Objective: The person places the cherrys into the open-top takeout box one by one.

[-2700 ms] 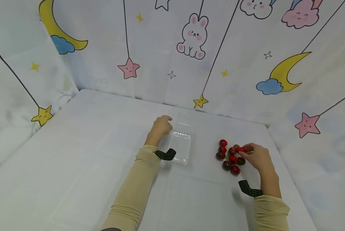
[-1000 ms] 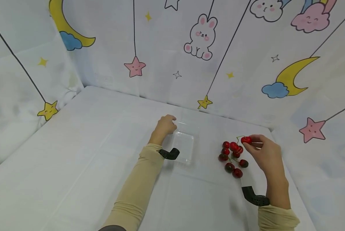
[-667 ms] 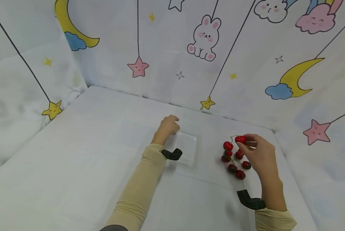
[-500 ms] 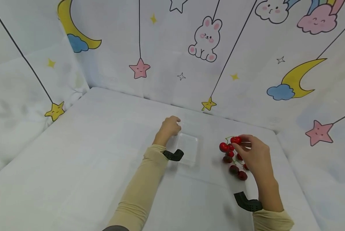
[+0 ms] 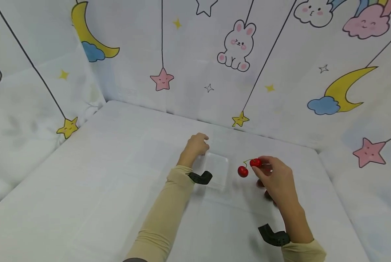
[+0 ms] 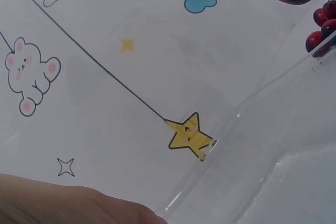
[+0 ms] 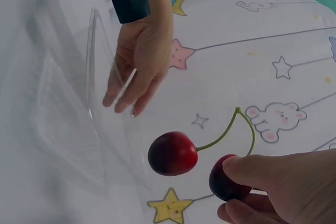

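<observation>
- Right grip [image 5: 276, 178] pinches one cherry [image 5: 255, 163], so its twin [image 5: 243, 171] dangles beside, joined by stem [image 7: 238, 110].
- Left grip [image 5: 194, 146], fingers [image 7: 139, 85] extended, touches the clear box [image 5: 218, 169], likely steadying it.

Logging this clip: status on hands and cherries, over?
Right hand pinching a cherry, stem-joined second cherry dangling, both outside clear box. Left hand at box edge. No obstruction visible between.

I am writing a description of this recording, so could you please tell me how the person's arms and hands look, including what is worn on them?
The left hand and right hand wear no gloves. The left sleeve and right sleeve are plain beige with creased cloth. The left wrist piece and right wrist piece are black and bent; no cables show.
</observation>
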`<act>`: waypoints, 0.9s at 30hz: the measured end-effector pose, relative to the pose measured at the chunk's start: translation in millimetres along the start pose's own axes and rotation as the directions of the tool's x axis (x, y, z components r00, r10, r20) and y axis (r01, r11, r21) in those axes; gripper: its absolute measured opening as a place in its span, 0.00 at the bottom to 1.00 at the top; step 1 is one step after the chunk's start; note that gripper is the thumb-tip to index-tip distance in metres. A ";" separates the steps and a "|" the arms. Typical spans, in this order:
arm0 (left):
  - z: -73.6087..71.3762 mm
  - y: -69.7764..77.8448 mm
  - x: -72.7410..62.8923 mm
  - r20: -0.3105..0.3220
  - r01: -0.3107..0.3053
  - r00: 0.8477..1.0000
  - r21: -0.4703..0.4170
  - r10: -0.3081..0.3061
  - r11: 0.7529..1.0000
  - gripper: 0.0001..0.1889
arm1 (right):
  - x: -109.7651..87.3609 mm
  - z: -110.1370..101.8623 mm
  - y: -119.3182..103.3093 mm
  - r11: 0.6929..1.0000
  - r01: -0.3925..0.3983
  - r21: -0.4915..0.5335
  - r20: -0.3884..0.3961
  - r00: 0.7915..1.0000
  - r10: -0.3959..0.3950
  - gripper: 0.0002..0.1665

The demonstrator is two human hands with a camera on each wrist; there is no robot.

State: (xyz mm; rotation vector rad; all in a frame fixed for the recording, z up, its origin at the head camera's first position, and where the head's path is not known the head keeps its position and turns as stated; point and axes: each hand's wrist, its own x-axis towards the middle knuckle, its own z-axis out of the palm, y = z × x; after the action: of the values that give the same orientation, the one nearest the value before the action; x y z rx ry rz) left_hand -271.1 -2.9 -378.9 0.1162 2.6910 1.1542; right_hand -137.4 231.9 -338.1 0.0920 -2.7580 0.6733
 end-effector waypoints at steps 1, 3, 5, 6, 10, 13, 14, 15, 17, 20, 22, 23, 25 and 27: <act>1.0 0.0 -0.1 0.006 -0.001 1.000 -0.005 0.001 1.000 0.23 | -1.3 1.5 -0.7 1.000 0.001 0.003 -0.001 1.000 -0.001 0.23; 2.5 0.3 -0.2 0.011 -0.008 1.000 -0.004 0.008 1.000 0.23 | -3.3 4.5 -1.9 1.000 0.011 0.012 -0.006 1.000 -0.011 0.23; 3.7 0.4 0.0 0.013 -0.009 1.000 0.000 0.009 1.000 0.23 | -4.5 7.7 -2.8 0.999 0.033 0.023 -0.016 0.999 -0.033 0.23; 3.9 0.6 0.1 0.012 -0.009 1.000 0.005 0.009 1.000 0.23 | -4.9 9.3 -3.3 0.999 0.046 0.027 -0.023 0.999 -0.045 0.23; 3.9 2.0 0.4 0.014 -0.014 1.000 0.027 0.013 1.000 0.23 | -5.1 15.0 -4.3 0.996 0.085 0.036 -0.044 0.996 -0.083 0.22; 2.9 3.1 0.5 0.022 -0.018 1.000 0.022 0.018 1.000 0.23 | -4.7 18.0 -5.5 0.996 0.086 0.038 -0.040 0.996 -0.085 0.22; 2.5 3.0 0.5 0.023 -0.018 1.000 0.019 0.018 1.000 0.23 | -4.5 19.0 -5.9 0.996 0.084 0.037 -0.036 0.996 -0.083 0.21; 2.4 3.0 0.6 0.023 -0.020 1.000 0.018 0.019 1.000 0.23 | -4.4 20.1 -6.5 0.996 0.082 0.036 -0.032 0.996 -0.081 0.21; 2.3 2.7 0.9 0.024 -0.023 0.999 0.018 0.022 1.000 0.23 | -4.0 22.4 -7.7 0.996 0.080 0.035 -0.025 0.997 -0.079 0.21; 2.6 1.5 1.9 0.020 -0.024 1.000 0.023 0.023 0.999 0.23 | -3.2 26.5 -9.5 0.997 0.073 0.041 -0.005 0.997 -0.072 0.21; 2.6 0.9 2.5 0.016 -0.021 1.000 0.025 0.020 0.999 0.23 | -2.8 29.2 -10.8 0.996 0.069 0.047 0.008 0.998 -0.070 0.21; 2.5 0.5 2.8 0.013 -0.018 1.000 0.025 0.018 1.000 0.22 | -2.5 30.6 -11.4 0.996 0.067 0.050 0.016 0.998 -0.068 0.21; 2.2 -0.3 3.2 0.009 -0.013 1.000 0.023 0.013 1.000 0.22 | -2.1 33.1 -12.7 0.997 0.067 0.049 0.028 0.997 -0.068 0.21; 1.7 -1.0 3.4 0.003 -0.009 1.000 0.027 0.009 1.000 0.22 | -1.9 35.6 -13.7 0.997 0.069 0.042 0.040 0.997 -0.071 0.21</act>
State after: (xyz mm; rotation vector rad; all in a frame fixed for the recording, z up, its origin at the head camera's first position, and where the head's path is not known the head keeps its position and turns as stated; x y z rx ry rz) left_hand -274.0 -1.9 -381.4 0.1342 2.7065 1.1198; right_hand -143.5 203.4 -362.7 0.2129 -2.7669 0.7159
